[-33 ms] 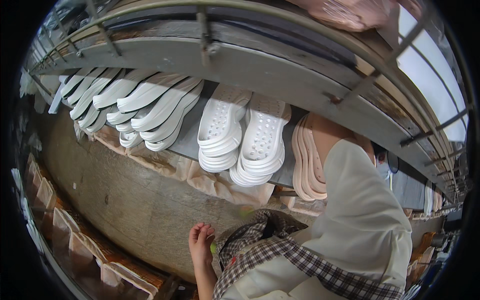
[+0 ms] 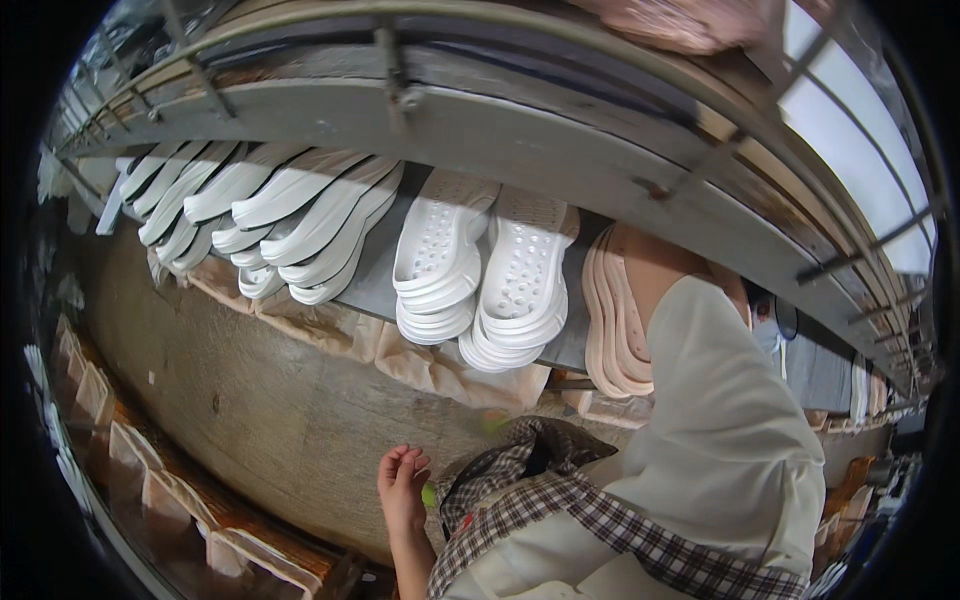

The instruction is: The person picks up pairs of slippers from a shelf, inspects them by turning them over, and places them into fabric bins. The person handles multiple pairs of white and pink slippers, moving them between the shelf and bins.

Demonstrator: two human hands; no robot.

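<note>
My left hand (image 2: 402, 478) is held low over the floor, fingers curled in against the thumb. I see nothing in it, and it touches none of the shoes. My right hand is out of sight; a pale, loose sleeve (image 2: 725, 400) rises on the right and covers part of a stack of pink shoe soles (image 2: 612, 330). Left of that stack, two stacks of white clog-type soles with round dimples, the left stack (image 2: 437, 250) and the right stack (image 2: 522, 265), lie on a dark shelf (image 2: 372, 270). Several white soles with thin dark lines (image 2: 315, 225) are piled farther left.
A grey metal beam (image 2: 480, 145) and a rail (image 2: 470, 10) run above the shelf. Pinkish plastic sheeting (image 2: 440, 375) hangs below its edge. Plastic-lined bins (image 2: 145, 470) stand at the lower left beyond the brown floor (image 2: 260, 400). A checked apron (image 2: 600, 520) covers my front.
The view has shifted very slightly, so the beam and rail sit a little differently. My left hand and the soles stay as they were.
</note>
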